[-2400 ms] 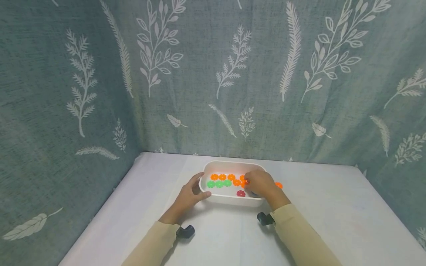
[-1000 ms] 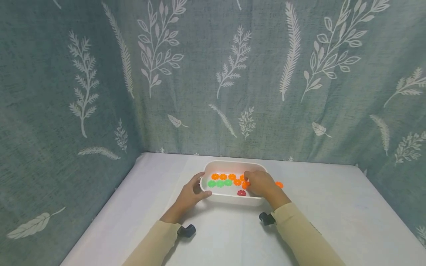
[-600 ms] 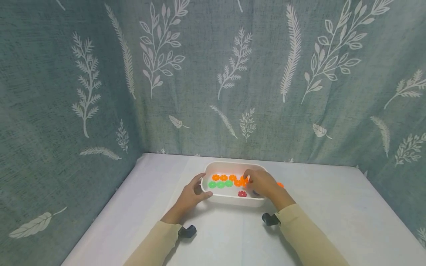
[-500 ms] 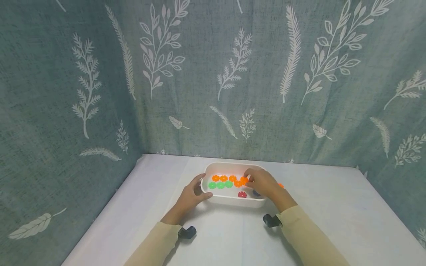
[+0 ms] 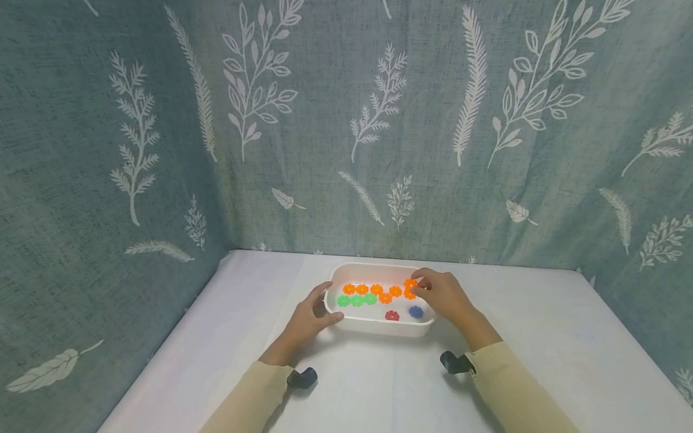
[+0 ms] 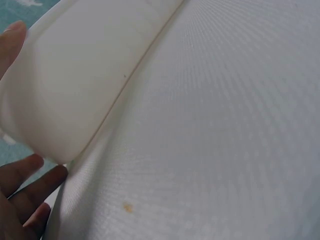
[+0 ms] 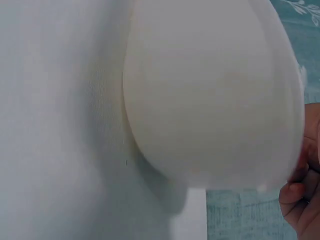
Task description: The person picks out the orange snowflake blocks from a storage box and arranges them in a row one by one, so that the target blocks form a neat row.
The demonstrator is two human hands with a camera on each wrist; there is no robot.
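A white oval tray [image 5: 379, 328] sits on the white counter [image 5: 541, 337], toward its far side and just in front of the hanging cloth. Inside the tray lie flat flower-shaped plastic discs: a row of orange discs [image 5: 376, 289] along the far side, three green discs [image 5: 357, 299] in a short row just nearer at the left, and a red disc [image 5: 392, 315] and a blue disc [image 5: 415, 311] apart from the rows at the near right. The right hand [image 5: 446, 294] reaches over the tray's right end, its fingertips [image 5: 419, 282] pinching the last orange disc [image 5: 410, 284] at the right end of the row; the grip is narrow, closed on that disc's edge. The left hand [image 5: 308, 316] holds the tray's left end, thumb on the near wall and fingers curved round the corner, a steadying grip on the rim. The left wrist view shows the tray's outer wall [image 6: 75, 90] close up with the fingers [image 6: 25, 175] beside its corner, on the weave of the counter cover. The right wrist view shows the tray's rounded end [image 7: 215, 100] from outside, with part of a fingertip at the right edge. Both forearms wear beige sleeves [image 5: 514, 391]. Behind and at the left hangs a teal cloth [image 5: 346, 120] printed with white leaves and fronds.
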